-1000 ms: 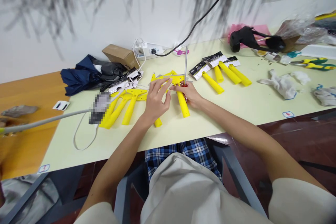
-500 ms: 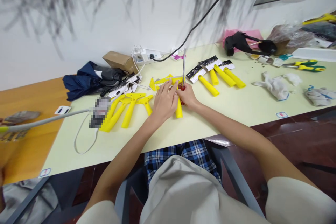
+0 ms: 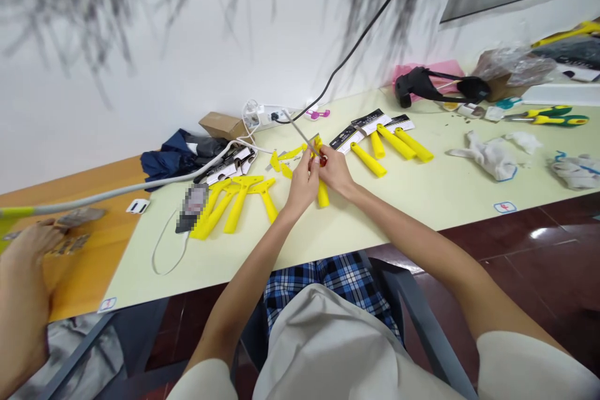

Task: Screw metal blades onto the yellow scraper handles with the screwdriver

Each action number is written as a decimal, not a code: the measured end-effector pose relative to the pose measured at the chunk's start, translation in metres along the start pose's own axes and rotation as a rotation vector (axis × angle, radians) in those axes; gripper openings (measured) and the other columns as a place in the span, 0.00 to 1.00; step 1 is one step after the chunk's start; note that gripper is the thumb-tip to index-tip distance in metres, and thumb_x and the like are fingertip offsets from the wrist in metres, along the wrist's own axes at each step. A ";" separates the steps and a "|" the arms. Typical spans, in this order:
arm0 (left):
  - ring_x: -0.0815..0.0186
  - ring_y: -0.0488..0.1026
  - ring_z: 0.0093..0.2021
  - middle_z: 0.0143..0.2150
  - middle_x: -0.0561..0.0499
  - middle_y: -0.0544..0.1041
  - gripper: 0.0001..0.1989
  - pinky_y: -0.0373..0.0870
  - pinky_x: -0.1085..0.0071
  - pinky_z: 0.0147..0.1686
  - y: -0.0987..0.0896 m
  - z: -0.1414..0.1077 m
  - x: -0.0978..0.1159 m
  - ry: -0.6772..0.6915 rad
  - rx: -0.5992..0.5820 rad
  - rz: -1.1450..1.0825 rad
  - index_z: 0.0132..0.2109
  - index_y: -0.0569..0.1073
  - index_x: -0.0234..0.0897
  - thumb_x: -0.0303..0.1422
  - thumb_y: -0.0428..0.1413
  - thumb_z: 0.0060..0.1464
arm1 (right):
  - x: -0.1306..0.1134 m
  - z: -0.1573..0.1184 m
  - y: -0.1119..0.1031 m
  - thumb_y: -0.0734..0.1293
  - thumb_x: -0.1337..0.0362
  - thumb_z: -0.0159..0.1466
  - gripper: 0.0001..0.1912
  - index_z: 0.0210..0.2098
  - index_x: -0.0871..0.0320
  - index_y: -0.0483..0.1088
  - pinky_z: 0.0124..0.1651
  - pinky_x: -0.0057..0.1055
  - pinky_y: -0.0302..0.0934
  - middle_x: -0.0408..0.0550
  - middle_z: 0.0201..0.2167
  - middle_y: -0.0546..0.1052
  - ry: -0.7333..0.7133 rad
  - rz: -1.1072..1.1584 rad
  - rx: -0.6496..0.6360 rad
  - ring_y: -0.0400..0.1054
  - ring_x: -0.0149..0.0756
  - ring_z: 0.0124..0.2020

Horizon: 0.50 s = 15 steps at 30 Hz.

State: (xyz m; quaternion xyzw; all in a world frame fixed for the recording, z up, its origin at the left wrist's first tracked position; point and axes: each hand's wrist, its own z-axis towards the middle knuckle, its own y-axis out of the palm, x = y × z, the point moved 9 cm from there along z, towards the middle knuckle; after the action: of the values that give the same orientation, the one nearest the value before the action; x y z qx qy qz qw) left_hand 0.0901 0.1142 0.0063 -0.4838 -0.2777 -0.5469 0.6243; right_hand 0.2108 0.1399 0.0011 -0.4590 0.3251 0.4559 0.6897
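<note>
The right hand (image 3: pixel 336 174) gripped a red-handled screwdriver (image 3: pixel 302 132), the left hand (image 3: pixel 302 186) pinched a yellow scraper (image 3: pixel 323 194), and more scrapers (image 3: pixel 239 203) and carded handles (image 3: pixel 368 159) lay untouched.

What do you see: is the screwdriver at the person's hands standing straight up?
No, the screwdriver is tilted far over, its metal shaft slanting up and left from the red handle at the right hand.

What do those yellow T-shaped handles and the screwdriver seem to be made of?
The yellow T-shaped handles look like molded plastic: opaque, even color with a soft sheen. The screwdriver's shaft looks like bright polished steel, from its metallic glint. Its red handle is probably plastic, though little of it shows.
</note>
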 end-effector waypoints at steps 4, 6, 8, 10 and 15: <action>0.55 0.82 0.57 0.52 0.45 0.82 0.17 0.76 0.57 0.65 -0.001 0.000 -0.012 -0.039 0.102 -0.244 0.59 0.75 0.43 0.49 0.61 0.74 | -0.009 -0.002 0.008 0.69 0.62 0.68 0.04 0.38 0.55 0.72 0.42 0.37 0.59 0.51 0.36 0.81 -0.079 -0.185 -0.126 0.69 0.44 0.36; 0.57 0.82 0.56 0.49 0.47 0.82 0.15 0.77 0.61 0.63 0.001 -0.001 -0.019 -0.089 0.133 -0.357 0.54 0.73 0.43 0.45 0.65 0.71 | -0.010 -0.003 0.010 0.70 0.63 0.69 0.04 0.41 0.56 0.73 0.42 0.37 0.58 0.53 0.39 0.82 -0.077 -0.256 -0.165 0.69 0.45 0.37; 0.58 0.82 0.56 0.49 0.47 0.81 0.17 0.76 0.63 0.62 0.003 -0.002 -0.026 -0.156 0.175 -0.430 0.54 0.73 0.43 0.42 0.69 0.68 | -0.010 -0.004 0.012 0.70 0.64 0.68 0.04 0.43 0.57 0.74 0.41 0.38 0.57 0.56 0.40 0.82 -0.073 -0.296 -0.190 0.69 0.46 0.37; 0.60 0.81 0.54 0.48 0.49 0.81 0.17 0.77 0.65 0.61 0.003 -0.005 -0.031 -0.211 0.216 -0.481 0.53 0.72 0.42 0.41 0.69 0.68 | -0.012 -0.005 0.015 0.71 0.66 0.67 0.05 0.43 0.58 0.74 0.42 0.38 0.57 0.57 0.40 0.82 -0.074 -0.293 -0.214 0.69 0.47 0.37; 0.65 0.81 0.46 0.43 0.53 0.79 0.19 0.77 0.69 0.51 0.002 -0.011 -0.039 -0.320 0.292 -0.622 0.48 0.67 0.43 0.44 0.69 0.69 | -0.011 -0.009 0.024 0.74 0.66 0.63 0.06 0.41 0.57 0.76 0.44 0.37 0.59 0.54 0.39 0.82 0.004 -0.129 -0.288 0.70 0.46 0.38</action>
State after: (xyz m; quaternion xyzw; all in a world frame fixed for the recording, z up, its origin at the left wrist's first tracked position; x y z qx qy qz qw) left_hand 0.0802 0.1203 -0.0325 -0.3617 -0.5802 -0.5827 0.4393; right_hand 0.1843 0.1317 -0.0007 -0.5740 0.2277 0.4517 0.6439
